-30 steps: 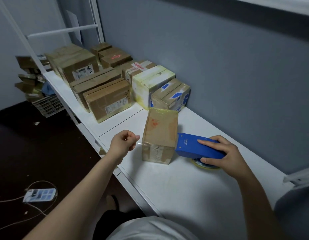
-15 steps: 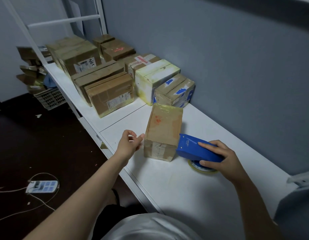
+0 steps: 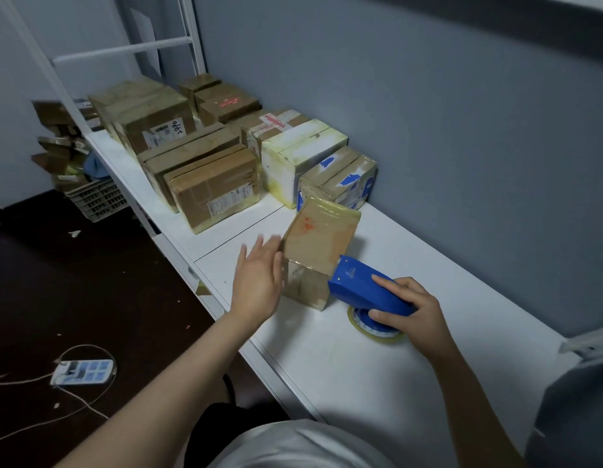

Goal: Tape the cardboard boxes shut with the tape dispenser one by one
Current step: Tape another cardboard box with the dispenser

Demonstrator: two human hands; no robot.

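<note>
A: Where is the cardboard box (image 3: pixel 322 238) being kept?

B: It is being stood at the centre of the frame, on the white surface (image 3: pixel 361 366). Its glossy top face is being marked by a red smudge.

A: How are the hands being used?

B: The left hand (image 3: pixel 259 275) is being held flat and spread, fingers straight, palm turned to the box's left side. Nothing is being gripped by it. Whether the box is actually being touched is being hidden by blur. The right hand (image 3: pixel 411 312), right of centre, is being wrapped round the blue tape dispenser (image 3: pixel 364 288), with the forefinger laid along its top.

A: And the dispenser itself?

B: Its nose is being held at the box's near right corner. The tape roll (image 3: pixel 374 331) beneath it is being kept low, at the surface.

A: What else is being shown?

B: A row of boxes (image 3: pixel 212 190) is being stored across the upper centre, along the grey wall (image 3: pixel 462 130). One with blue patches (image 3: pixel 340 179) is being kept just behind the task's box. At the lower left, a power strip (image 3: pixel 82 372) with its cord is lying on the dark floor (image 3: pixel 90 282). A pale slatted crate (image 3: pixel 97 199) is being kept at the left middle.
</note>
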